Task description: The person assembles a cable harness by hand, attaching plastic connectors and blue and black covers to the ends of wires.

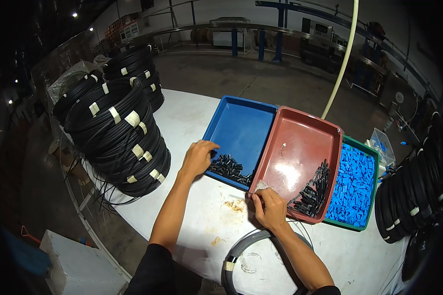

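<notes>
My left hand [198,157] is at the left edge of the blue tray [243,120], its fingers curled together over a heap of small black pieces [229,168]. Something dark shows under the fingertips, too small to name. My right hand [270,206] is closed in a pinch at the near left corner of the red tray [300,130], on what looks like the end of a thin black cable. Below it lies a coil of black cable [248,239] with a pale band, partly behind my right forearm. Longer black pieces [312,196] are heaped in the red tray.
Tall stacks of black cable coils [118,132] stand on the left of the white table [182,110]. A green tray [374,194] of blue pieces [352,184] adjoins the red one. More coils [411,196] stand at right. A pale pole [343,64] rises behind the trays.
</notes>
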Action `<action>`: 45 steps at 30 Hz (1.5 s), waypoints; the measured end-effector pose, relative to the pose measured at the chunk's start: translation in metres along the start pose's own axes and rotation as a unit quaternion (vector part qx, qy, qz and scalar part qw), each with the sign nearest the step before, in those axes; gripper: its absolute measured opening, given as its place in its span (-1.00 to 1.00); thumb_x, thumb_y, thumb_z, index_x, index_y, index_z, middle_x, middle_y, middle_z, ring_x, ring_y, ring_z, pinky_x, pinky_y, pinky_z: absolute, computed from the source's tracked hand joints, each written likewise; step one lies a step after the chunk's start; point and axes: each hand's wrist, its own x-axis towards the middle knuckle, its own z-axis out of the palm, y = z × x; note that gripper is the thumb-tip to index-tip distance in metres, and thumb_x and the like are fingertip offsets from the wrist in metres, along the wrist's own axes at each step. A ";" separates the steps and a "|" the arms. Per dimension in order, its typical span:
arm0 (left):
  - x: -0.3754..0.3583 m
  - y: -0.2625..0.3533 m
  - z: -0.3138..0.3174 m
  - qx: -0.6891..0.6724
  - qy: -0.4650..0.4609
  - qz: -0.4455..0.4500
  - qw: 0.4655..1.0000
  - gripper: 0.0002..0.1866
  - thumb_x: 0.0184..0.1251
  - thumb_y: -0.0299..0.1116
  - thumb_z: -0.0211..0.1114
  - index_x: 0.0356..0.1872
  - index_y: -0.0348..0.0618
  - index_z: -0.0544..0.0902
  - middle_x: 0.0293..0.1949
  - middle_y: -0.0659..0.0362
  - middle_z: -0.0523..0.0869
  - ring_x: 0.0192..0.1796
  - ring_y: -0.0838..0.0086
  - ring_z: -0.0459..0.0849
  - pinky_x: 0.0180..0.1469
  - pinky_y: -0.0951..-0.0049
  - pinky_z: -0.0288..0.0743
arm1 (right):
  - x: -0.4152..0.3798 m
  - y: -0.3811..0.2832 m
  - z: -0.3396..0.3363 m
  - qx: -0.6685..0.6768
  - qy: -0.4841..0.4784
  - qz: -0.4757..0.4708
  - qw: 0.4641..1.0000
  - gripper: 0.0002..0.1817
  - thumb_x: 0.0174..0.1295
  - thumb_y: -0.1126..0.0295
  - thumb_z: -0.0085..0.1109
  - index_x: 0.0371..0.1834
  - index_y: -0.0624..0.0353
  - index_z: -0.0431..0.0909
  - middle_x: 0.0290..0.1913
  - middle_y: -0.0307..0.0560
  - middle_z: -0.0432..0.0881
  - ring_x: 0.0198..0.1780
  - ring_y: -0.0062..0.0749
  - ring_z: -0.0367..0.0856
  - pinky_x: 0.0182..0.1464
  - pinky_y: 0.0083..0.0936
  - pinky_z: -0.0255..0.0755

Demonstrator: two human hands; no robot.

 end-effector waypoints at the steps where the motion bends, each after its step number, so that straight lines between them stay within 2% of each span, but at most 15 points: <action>1: 0.002 -0.004 -0.002 0.007 0.024 -0.017 1.000 -0.65 0.18 -0.70 0.19 -0.09 -0.19 0.81 -0.05 0.03 0.83 0.03 0.10 0.74 0.19 0.13 0.56 | 0.000 0.000 0.000 0.003 -0.001 0.003 1.000 -0.85 0.31 0.36 0.31 -0.36 0.19 0.63 -0.44 -0.01 0.60 -0.46 -0.05 0.64 -0.43 -0.21 0.45; 6: 0.005 -0.010 -0.009 0.039 0.018 -0.044 0.998 -0.72 0.20 -0.67 0.29 -0.10 -0.20 0.81 -0.07 0.04 0.83 0.00 0.06 0.72 0.16 0.13 0.55 | -0.001 0.002 0.001 0.005 0.000 0.005 1.000 -0.84 0.31 0.36 0.32 -0.37 0.19 0.62 -0.45 -0.01 0.60 -0.47 -0.05 0.63 -0.44 -0.21 0.45; 9: 0.006 -0.011 -0.005 0.060 0.001 -0.049 0.997 -0.76 0.21 -0.60 0.36 -0.11 -0.16 0.82 -0.10 0.08 0.84 -0.01 0.12 0.72 0.14 0.16 0.53 | 0.000 0.001 0.002 0.016 0.003 0.008 1.000 -0.84 0.30 0.37 0.32 -0.38 0.19 0.61 -0.46 -0.01 0.59 -0.47 -0.04 0.63 -0.44 -0.21 0.44; 12: 0.009 -0.011 0.003 0.140 -0.024 -0.025 0.990 -0.79 0.18 -0.50 0.45 -0.16 -0.06 0.87 -0.14 0.19 0.84 0.02 0.31 0.68 0.12 0.28 0.43 | -0.001 0.003 0.002 0.014 0.003 0.005 1.000 -0.84 0.30 0.37 0.32 -0.38 0.20 0.61 -0.46 0.00 0.59 -0.47 -0.04 0.63 -0.44 -0.20 0.45; 16: 0.011 -0.016 0.015 0.195 -0.031 0.011 0.980 -0.80 0.11 -0.42 0.50 -0.20 -0.03 0.87 -0.19 0.23 0.82 0.02 0.31 0.66 0.10 0.27 0.43 | -0.002 0.004 0.002 0.018 0.000 0.009 1.000 -0.86 0.28 0.38 0.33 -0.39 0.20 0.63 -0.47 0.01 0.59 -0.47 -0.03 0.63 -0.43 -0.19 0.46; 24: 0.009 -0.020 0.029 0.206 -0.040 0.028 0.977 -0.94 0.15 -0.44 0.45 -0.36 -0.04 0.82 -0.24 0.21 0.80 -0.04 0.29 0.66 0.01 0.23 0.44 | -0.002 0.003 0.002 0.025 0.006 0.006 1.000 -0.87 0.25 0.40 0.34 -0.40 0.20 0.64 -0.47 0.01 0.60 -0.47 -0.03 0.64 -0.43 -0.19 0.47; 29: 0.009 -0.014 0.029 0.187 -0.049 0.014 0.981 -0.90 0.17 -0.43 0.48 -0.28 -0.06 0.82 -0.23 0.23 0.81 -0.04 0.30 0.66 0.02 0.24 0.45 | 0.000 0.001 0.000 0.029 0.007 0.003 1.000 -0.88 0.24 0.41 0.33 -0.39 0.20 0.65 -0.47 0.01 0.62 -0.47 -0.03 0.64 -0.42 -0.19 0.48; 32: 0.013 -0.021 0.032 0.183 -0.016 0.007 0.983 -0.84 0.09 -0.53 0.45 -0.28 -0.12 0.79 -0.25 0.12 0.80 -0.05 0.21 0.69 0.05 0.20 0.49 | 0.002 0.008 0.000 0.026 0.019 -0.016 0.999 -0.87 0.23 0.39 0.34 -0.40 0.20 0.65 -0.47 0.01 0.62 -0.46 -0.04 0.64 -0.40 -0.20 0.49; 35: 0.008 -0.024 0.033 0.176 -0.020 0.026 0.984 -0.80 -0.02 -0.64 0.39 -0.34 -0.13 0.77 -0.29 0.06 0.79 -0.06 0.13 0.71 0.02 0.15 0.53 | -0.012 -0.001 0.006 0.018 0.010 0.013 1.000 -0.83 0.21 0.35 0.36 -0.44 0.16 0.61 -0.50 0.00 0.58 -0.46 -0.06 0.64 -0.40 -0.21 0.50; 37: 0.018 -0.024 0.042 0.176 -0.044 -0.038 0.983 -0.83 -0.02 -0.62 0.39 -0.39 -0.11 0.78 -0.33 0.09 0.80 -0.08 0.15 0.71 0.02 0.15 0.53 | -0.002 -0.011 0.007 -0.028 -0.041 -0.023 0.999 -0.81 0.21 0.33 0.37 -0.47 0.12 0.59 -0.51 -0.02 0.57 -0.46 -0.07 0.64 -0.42 -0.19 0.51; 38: 0.022 -0.023 0.051 0.194 -0.038 -0.039 0.979 -0.85 -0.02 -0.60 0.41 -0.42 -0.09 0.78 -0.35 0.11 0.80 -0.11 0.16 0.72 0.01 0.14 0.52 | -0.006 -0.006 0.013 -0.041 -0.033 -0.036 0.998 -0.82 0.21 0.30 0.37 -0.46 0.10 0.60 -0.50 -0.06 0.58 -0.49 -0.10 0.64 -0.46 -0.19 0.51; 39: 0.028 -0.014 0.053 0.178 -0.012 -0.004 0.984 -0.84 -0.01 -0.59 0.41 -0.40 -0.08 0.78 -0.35 0.10 0.80 -0.13 0.18 0.72 -0.02 0.14 0.52 | -0.009 0.003 0.019 -0.038 -0.024 -0.071 0.996 -0.83 0.20 0.30 0.39 -0.43 0.10 0.62 -0.50 -0.09 0.58 -0.51 -0.14 0.64 -0.50 -0.22 0.48; 42: 0.036 0.011 0.047 0.142 0.020 0.013 0.990 -0.86 0.06 -0.60 0.41 -0.35 -0.14 0.77 -0.31 0.05 0.79 -0.15 0.16 0.74 -0.06 0.12 0.57 | -0.001 -0.001 0.010 -0.041 -0.019 -0.019 0.999 -0.88 0.20 0.33 0.39 -0.39 0.09 0.65 -0.51 -0.10 0.56 -0.52 -0.14 0.63 -0.51 -0.24 0.46; 44: 0.043 0.017 0.032 -0.077 0.093 -0.030 0.992 -0.87 0.13 -0.62 0.41 -0.30 -0.22 0.75 -0.26 0.01 0.78 -0.18 0.12 0.76 -0.07 0.10 0.62 | -0.001 -0.002 0.007 -0.054 -0.028 -0.011 0.998 -0.90 0.22 0.36 0.38 -0.36 0.08 0.65 -0.50 -0.09 0.56 -0.50 -0.13 0.64 -0.48 -0.22 0.48; 45: 0.043 0.016 0.026 -0.118 0.106 -0.040 0.987 -0.84 0.22 -0.66 0.38 -0.19 -0.26 0.72 -0.25 0.01 0.77 -0.19 0.21 0.80 -0.09 0.20 0.68 | -0.001 -0.003 0.005 -0.055 -0.036 -0.008 0.998 -0.90 0.22 0.36 0.38 -0.36 0.08 0.65 -0.50 -0.09 0.56 -0.50 -0.13 0.64 -0.48 -0.22 0.48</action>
